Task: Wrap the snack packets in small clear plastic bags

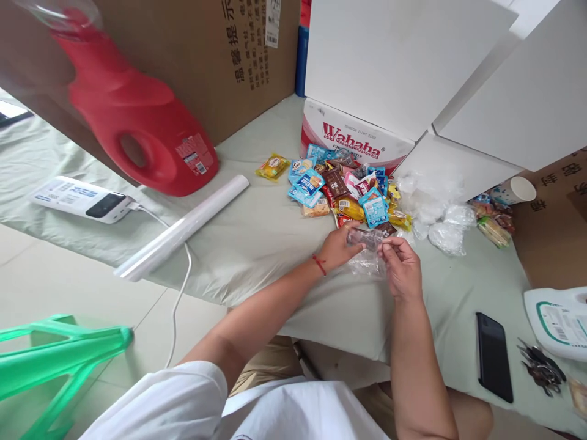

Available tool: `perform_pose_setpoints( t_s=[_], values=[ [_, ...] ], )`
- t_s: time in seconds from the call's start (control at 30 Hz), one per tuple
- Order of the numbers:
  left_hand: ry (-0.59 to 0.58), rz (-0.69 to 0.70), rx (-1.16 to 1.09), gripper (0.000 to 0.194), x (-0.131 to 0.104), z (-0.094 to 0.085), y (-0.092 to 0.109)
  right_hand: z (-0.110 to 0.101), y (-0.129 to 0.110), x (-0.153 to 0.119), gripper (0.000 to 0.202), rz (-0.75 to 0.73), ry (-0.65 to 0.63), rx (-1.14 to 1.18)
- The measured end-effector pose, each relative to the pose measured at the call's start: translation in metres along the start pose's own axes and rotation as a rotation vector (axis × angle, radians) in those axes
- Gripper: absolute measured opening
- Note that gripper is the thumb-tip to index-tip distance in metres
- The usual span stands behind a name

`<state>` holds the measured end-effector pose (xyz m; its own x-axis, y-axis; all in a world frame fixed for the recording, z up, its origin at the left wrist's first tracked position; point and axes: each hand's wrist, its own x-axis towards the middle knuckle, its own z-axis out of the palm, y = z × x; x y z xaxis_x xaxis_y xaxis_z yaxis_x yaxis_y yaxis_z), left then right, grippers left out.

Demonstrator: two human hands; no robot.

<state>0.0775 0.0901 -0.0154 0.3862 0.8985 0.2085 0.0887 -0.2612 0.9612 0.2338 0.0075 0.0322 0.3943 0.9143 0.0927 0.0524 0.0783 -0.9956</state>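
Observation:
My left hand, with a red string at the wrist, is closed on the left side of a clear plastic bag. A dark wrapped item seems to show in or behind the bag's upper part. My right hand pinches the bag's right edge between thumb and fingers. Just beyond both hands lies a heap of wrapped snacks in blue, brown, red and yellow. A yellow packet rests apart at its left. Crumpled clear bags are piled to its right.
Behind the snacks stand a Wahaha box and white boxes. At left are a red bottle, a clear roll and a white power bank. A black phone, keys and a paper cup are at right.

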Motion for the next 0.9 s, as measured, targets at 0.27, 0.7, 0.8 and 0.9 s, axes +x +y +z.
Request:
perform_pose_setpoints(
  t_s=[0.27,0.7,0.8,0.9],
  values=[
    [0.068,-0.168,-0.375,0.033,0.012,-0.008,-0.001,-0.024,0.000,-0.005,0.044,0.035,0.390,0.097],
    [-0.059,-0.274,-0.813,0.082,0.004,-0.012,0.014,-0.050,0.014,-0.008,0.048,0.209,0.455,0.314],
    [-0.133,-0.377,-0.880,0.083,-0.003,-0.003,0.019,-0.045,0.017,-0.001,0.042,0.182,0.476,0.420],
    [-0.209,-0.468,-0.807,0.067,-0.008,0.009,0.016,-0.036,0.021,0.002,0.038,0.152,0.485,0.453]
  ],
)
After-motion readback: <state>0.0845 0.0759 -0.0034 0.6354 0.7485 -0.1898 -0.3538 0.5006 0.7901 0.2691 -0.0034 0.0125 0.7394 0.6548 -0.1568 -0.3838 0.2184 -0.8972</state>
